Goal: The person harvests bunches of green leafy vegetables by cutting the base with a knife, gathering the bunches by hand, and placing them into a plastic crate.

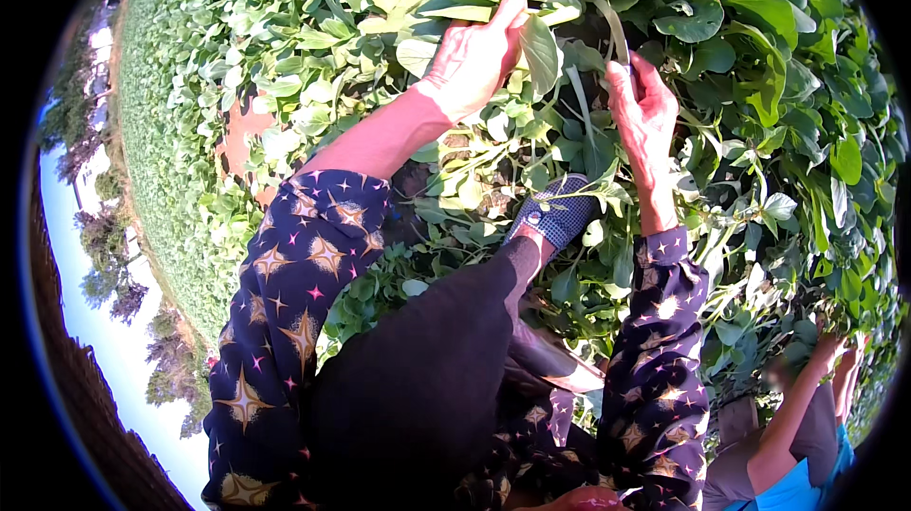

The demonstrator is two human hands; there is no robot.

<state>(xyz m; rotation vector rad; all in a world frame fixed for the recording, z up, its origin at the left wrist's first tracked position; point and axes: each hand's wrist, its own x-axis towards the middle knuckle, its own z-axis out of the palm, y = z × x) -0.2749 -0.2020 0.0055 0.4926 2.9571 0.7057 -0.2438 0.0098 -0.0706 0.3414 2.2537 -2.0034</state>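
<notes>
My left hand point(478, 59) is closed around the pale stems of a broad-leaved green plant point(537, 55), whose leaves stick out on both sides of the fist. To its right, my right hand point(644, 109) grips the lower end of a narrow pale strip point(613, 27). Whether that strip is a knife blade or a stalk, I cannot tell. It reaches up among the stems beyond my left hand, where leaves hide the plant's base. Cut or loose-looking stems point(491, 162) lie below the hands.
My foot in a blue checked shoe point(555, 212) stands among the plants, below my bent knee point(427, 361). Dense leafy crop point(783, 84) surrounds me, with bare reddish soil point(245, 137) at left. Another person's arm point(793, 411) reaches into the plants at lower right.
</notes>
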